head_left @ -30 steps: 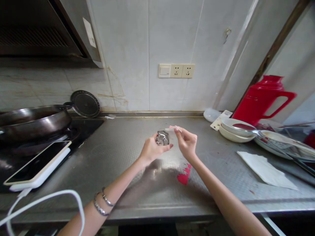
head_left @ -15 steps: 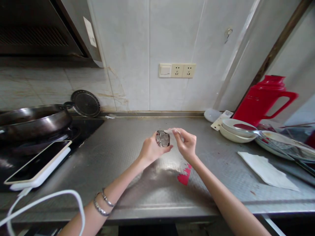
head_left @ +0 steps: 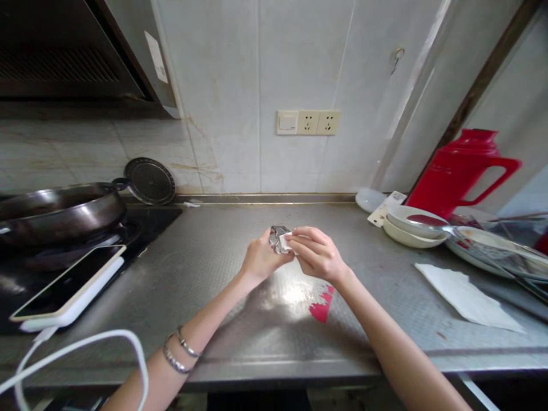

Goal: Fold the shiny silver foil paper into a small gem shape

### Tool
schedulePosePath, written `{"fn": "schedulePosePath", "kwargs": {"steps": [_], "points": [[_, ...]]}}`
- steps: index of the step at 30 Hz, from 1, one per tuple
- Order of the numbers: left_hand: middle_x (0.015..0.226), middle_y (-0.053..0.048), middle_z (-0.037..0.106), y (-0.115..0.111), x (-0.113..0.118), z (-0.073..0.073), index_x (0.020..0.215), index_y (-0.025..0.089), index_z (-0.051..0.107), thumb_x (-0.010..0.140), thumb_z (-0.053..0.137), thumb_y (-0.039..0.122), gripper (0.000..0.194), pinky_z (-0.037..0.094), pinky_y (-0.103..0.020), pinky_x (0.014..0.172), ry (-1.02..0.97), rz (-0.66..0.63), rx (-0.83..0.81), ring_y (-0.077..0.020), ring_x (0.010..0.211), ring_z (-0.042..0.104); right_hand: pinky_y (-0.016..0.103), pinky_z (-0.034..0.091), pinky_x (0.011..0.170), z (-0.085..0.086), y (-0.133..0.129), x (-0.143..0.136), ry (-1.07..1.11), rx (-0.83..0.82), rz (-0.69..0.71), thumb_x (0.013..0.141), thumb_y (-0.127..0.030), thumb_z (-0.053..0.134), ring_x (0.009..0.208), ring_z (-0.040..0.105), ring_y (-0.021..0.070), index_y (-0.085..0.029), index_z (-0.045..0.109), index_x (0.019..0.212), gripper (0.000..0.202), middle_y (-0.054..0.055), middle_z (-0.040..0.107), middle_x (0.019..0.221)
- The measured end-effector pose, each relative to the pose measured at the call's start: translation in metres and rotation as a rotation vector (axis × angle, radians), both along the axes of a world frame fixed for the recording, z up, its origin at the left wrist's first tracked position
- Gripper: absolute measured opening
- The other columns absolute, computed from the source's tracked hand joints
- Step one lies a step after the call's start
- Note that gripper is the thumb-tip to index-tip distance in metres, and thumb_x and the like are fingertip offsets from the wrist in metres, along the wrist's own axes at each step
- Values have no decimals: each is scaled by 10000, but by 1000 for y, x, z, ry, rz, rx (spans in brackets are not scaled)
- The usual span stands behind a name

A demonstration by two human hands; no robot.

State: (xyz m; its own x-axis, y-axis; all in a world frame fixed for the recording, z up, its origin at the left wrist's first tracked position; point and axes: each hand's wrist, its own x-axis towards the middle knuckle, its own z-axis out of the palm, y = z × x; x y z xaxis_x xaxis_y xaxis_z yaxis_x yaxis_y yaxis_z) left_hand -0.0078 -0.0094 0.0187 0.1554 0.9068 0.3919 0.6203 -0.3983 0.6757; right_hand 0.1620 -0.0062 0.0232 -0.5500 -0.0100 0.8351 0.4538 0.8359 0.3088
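Note:
A small, dark, silvery object with a cracked-looking face (head_left: pixel 276 238) is held above the middle of the steel counter. My left hand (head_left: pixel 257 260) wraps round its left side and underside, with the thumb below. My right hand (head_left: pixel 319 254) pinches a small white piece, like folded tissue (head_left: pixel 285 241), and presses it on the object's right part. The right thumb is mostly hidden. Below the hands a torn pink-red patch (head_left: pixel 322 305) lies on the counter (head_left: pixel 222 245).
On the left are a pan (head_left: pixel 64 214), a black stove and a phone (head_left: pixel 68 282) on a white block with a cable. To the right stand a red thermos (head_left: pixel 458 171), stacked bowls (head_left: pixel 413 228), a plate with utensils (head_left: pixel 496 251) and a white tissue (head_left: pixel 466 297).
My right hand has moved left and turned over, bringing the white piece onto the object's face. My left hand has shifted slightly, still round the object.

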Motion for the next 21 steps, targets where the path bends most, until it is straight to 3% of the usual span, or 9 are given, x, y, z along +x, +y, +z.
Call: {"fn": "schedulePosePath", "kwargs": {"steps": [6, 9, 13, 17, 21], "points": [[822, -30, 699, 0, 0, -2, 952, 191, 568, 651, 703, 315, 353, 412, -237, 605, 17, -51, 19, -200, 740, 662, 377, 573, 801, -4, -1, -4, -17, -30, 44, 822, -33, 496, 967, 643, 212, -190, 635, 962, 252, 74, 727, 939], [803, -24, 699, 1, 2, -3, 929, 197, 577, 643, 716, 345, 351, 407, -234, 581, 15, -14, 9, -197, 719, 661, 389, 567, 801, -6, 2, -3, 23, -35, 43, 821, -43, 509, 945, 648, 216, -194, 647, 993, 267, 70, 730, 900], [777, -11, 699, 0, 4, -4, 952, 203, 596, 615, 752, 424, 432, 420, -231, 582, -42, 17, 3, -180, 692, 653, 349, 561, 718, -7, 10, 1, 315, -188, 11, 857, -98, 524, 855, 661, 207, -215, 677, 937, 209, 57, 723, 805], [816, -30, 699, -1, 3, -4, 1004, 182, 588, 592, 771, 481, 541, 437, -242, 606, -72, -29, 37, -176, 696, 640, 307, 530, 676, -7, 13, 1, 638, -405, -119, 897, -208, 523, 764, 656, 186, -208, 691, 824, 184, 60, 693, 799], [897, -64, 693, -2, 3, -5, 1080, 164, 559, 567, 783, 506, 656, 454, -259, 653, -52, -40, 67, -199, 765, 640, 268, 501, 651, -7, 12, -2, 666, -484, -136, 898, -253, 531, 713, 635, 163, -193, 675, 768, 202, 48, 670, 767]]}}
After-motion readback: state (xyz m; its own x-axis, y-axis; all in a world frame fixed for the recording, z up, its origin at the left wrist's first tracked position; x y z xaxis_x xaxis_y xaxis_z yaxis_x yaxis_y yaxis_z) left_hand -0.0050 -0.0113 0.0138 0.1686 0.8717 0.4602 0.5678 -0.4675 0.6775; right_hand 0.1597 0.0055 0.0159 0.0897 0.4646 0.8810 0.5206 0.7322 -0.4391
